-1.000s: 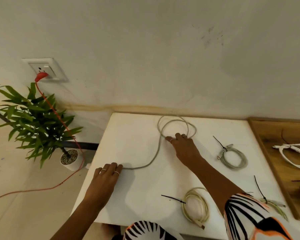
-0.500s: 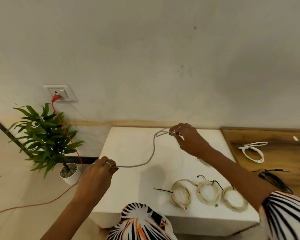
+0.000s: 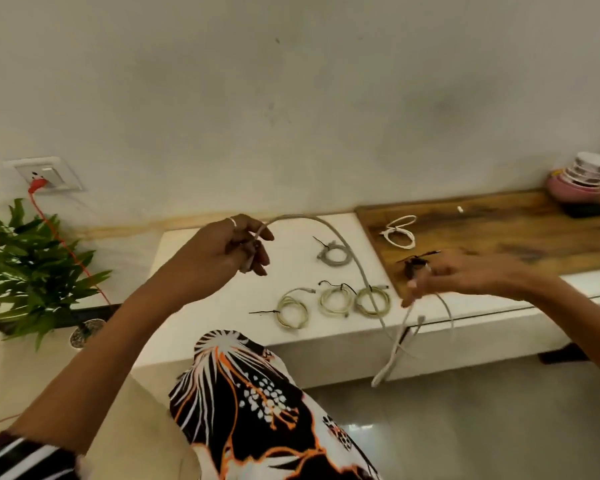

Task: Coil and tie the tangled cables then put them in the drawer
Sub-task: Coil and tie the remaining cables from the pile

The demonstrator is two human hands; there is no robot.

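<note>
Four coiled cables lay on the white table (image 3: 201,306), each a flat round hank: one grey coil (image 3: 334,255) toward the wall and three pale coils in a row nearer the edge, the left (image 3: 291,312), the middle (image 3: 336,301) and the right (image 3: 374,301). Thin black ties stuck out from them. A fifth bundle, a white cable (image 3: 400,232), lay in a loose loop on the wooden top (image 3: 499,230) to the right, and a small black tangle (image 3: 413,263) lay near that top's front edge.

One long grey cable (image 3: 343,244) was off the table, strung between the two hands. The left hand (image 3: 222,251) was raised above the table's left part, its thumb and fingers curled and pinching one end of the cable. From there the cable arched up and over, then swept down in front of the right coil and hung below the table edge in slack loops. The right hand (image 3: 465,275), blurred, was held out over the table's right end with fingers partly bent; strands of the cable ran through them, so it appeared to grip the cable loosely.

The cable looked smooth, round and rubbery. At the left stood one leafy plant (image 3: 32,271) in a small pot, with one red cord (image 3: 63,244) plugged into one wall socket (image 3: 45,174). A stack of bowls (image 3: 586,178) stood at the far right.
</note>
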